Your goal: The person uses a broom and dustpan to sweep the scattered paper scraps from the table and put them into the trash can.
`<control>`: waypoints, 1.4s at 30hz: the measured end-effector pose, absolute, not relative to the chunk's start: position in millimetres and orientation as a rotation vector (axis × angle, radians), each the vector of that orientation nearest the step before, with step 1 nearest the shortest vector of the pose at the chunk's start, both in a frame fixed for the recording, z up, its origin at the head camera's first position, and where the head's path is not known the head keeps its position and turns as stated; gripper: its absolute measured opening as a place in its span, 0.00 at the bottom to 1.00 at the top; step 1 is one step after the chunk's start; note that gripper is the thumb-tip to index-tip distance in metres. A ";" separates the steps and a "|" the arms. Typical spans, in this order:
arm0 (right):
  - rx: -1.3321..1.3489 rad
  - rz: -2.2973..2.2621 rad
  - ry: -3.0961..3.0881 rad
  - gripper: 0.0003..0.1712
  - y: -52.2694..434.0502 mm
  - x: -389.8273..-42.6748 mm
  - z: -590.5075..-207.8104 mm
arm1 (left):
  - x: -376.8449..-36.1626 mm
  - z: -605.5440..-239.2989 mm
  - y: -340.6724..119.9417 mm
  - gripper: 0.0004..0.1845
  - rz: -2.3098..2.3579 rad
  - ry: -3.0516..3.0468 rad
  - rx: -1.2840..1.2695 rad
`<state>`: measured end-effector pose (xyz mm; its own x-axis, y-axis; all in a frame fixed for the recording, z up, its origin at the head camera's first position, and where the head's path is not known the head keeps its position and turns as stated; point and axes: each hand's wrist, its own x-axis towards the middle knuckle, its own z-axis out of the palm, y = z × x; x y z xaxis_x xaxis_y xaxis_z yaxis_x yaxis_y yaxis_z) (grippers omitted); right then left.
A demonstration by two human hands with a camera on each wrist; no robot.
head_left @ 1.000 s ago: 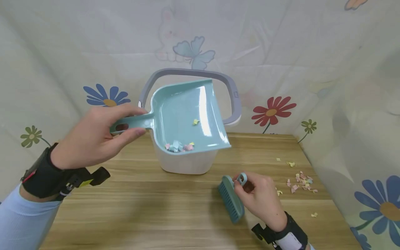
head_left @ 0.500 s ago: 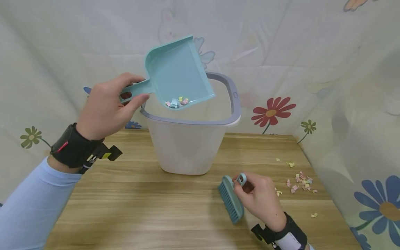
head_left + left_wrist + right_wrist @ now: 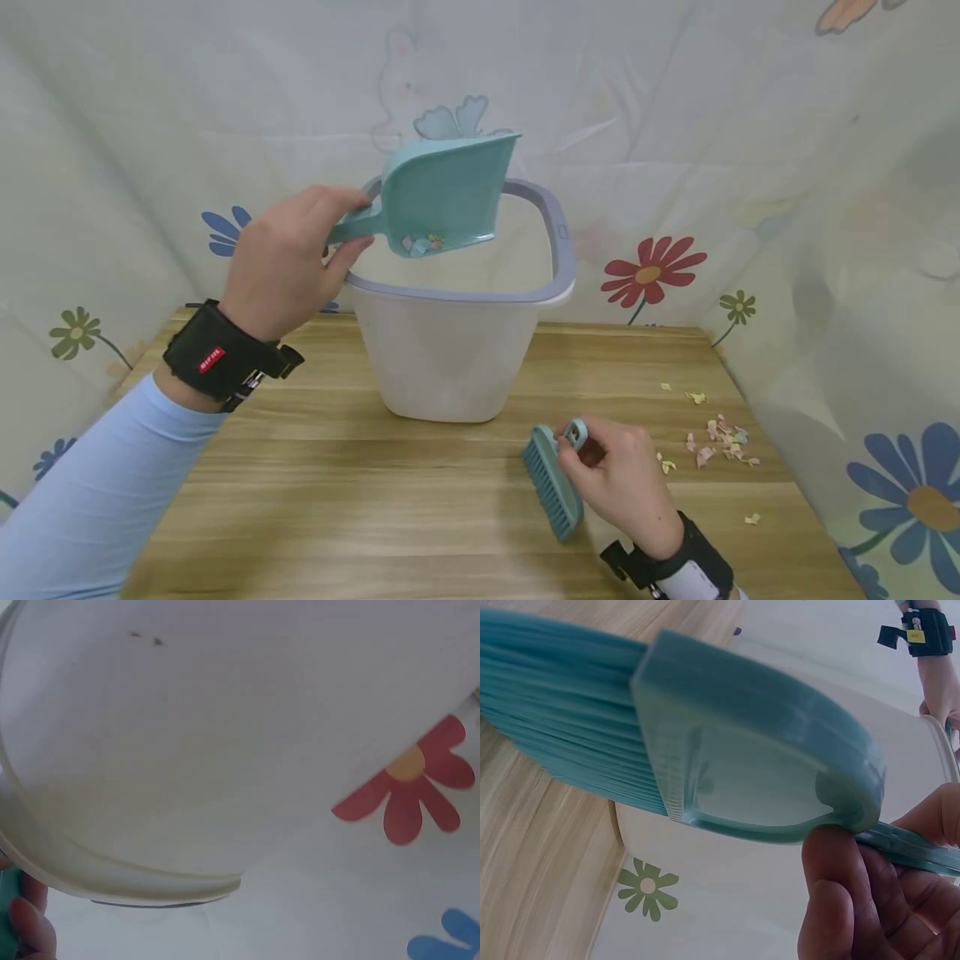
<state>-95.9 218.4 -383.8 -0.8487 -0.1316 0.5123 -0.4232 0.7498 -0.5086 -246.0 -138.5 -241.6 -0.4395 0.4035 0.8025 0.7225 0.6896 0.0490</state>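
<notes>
My left hand grips the handle of a teal dustpan, tilted over the open top of a translucent white bin with a grey rim. A few coloured paper scraps lie at the pan's low edge. In the left wrist view the bin's pale wall fills the frame and a fingertip shows at the lower left. My right hand holds a teal hand brush by its handle, resting on the wooden table. The brush is close up in the right wrist view.
Several paper scraps are scattered on the table's right side, near the flower-printed cloth that walls the table on three sides. The bin stands at the back centre.
My left hand has lifted the dustpan from in front of the bin up over its opening and tipped it further. The right hand and brush have stayed in place.
</notes>
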 end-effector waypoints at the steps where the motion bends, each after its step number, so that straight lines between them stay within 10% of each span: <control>1: 0.422 0.878 -2.496 0.10 218.6 -95.7 -384.0 | -245.7 -242.0 -138.0 0.18 -0.476 -2.068 -0.866; 25: 0.419 0.858 -2.488 0.10 215.4 -95.6 -381.7 | -203.4 -252.1 -173.5 0.19 -0.848 -2.037 -0.846; 32: 0.396 0.854 -2.515 0.09 217.6 -96.4 -382.6 | -176.4 -269.7 -179.0 0.35 -0.889 -1.979 -0.957; 42: 0.390 0.862 -2.528 0.07 218.1 -96.6 -381.4 | -138.7 -311.4 -175.3 0.22 -1.024 -2.000 -1.204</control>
<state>-96.6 218.1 -381.4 -0.8642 -0.1209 0.4885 -0.3941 0.7662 -0.5076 -138.7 -175.3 -311.4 -0.4216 0.4539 0.7850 0.9022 0.2965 0.3132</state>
